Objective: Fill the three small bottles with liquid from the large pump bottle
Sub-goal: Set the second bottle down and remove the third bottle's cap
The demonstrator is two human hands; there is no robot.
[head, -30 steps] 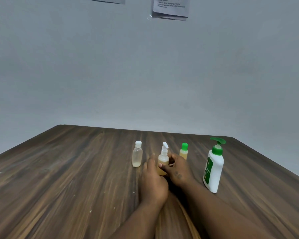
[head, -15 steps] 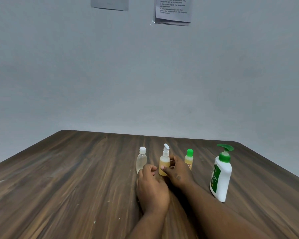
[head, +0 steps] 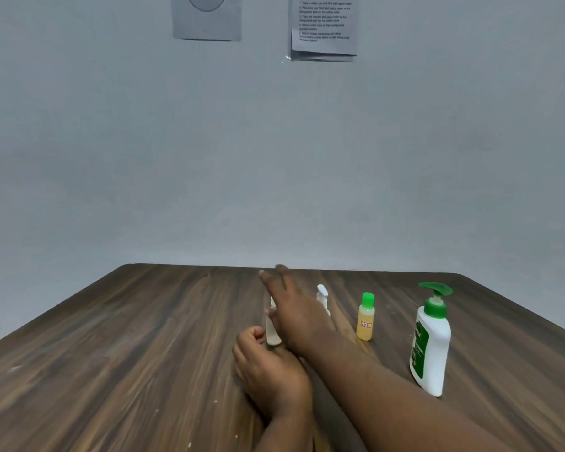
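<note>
Three small bottles stand in a row on the wooden table [head: 128, 353]. The clear white-capped bottle [head: 272, 334] is on the left, half hidden and blurred behind my right hand [head: 294, 308]. That hand reaches across it with its fingers stretched out. I can see only the white top of the spray bottle [head: 322, 293] past that hand. The green-capped yellow bottle [head: 365, 321] stands free. At the right stands the large white pump bottle [head: 433, 350] with its green pump. My left hand [head: 271, 373] rests on the table just before the clear bottle, fingers loosely curled, holding nothing.
A grey wall rises behind the table's far edge, with two paper sheets [head: 322, 27] pinned high up. Bare wood lies to the left of the bottles and to the right of the pump bottle.
My right hand has let go of the spray bottle and swung left over the clear bottle, fingers spread. The left hand drew back slightly and stays curled. The camera tilted up.
</note>
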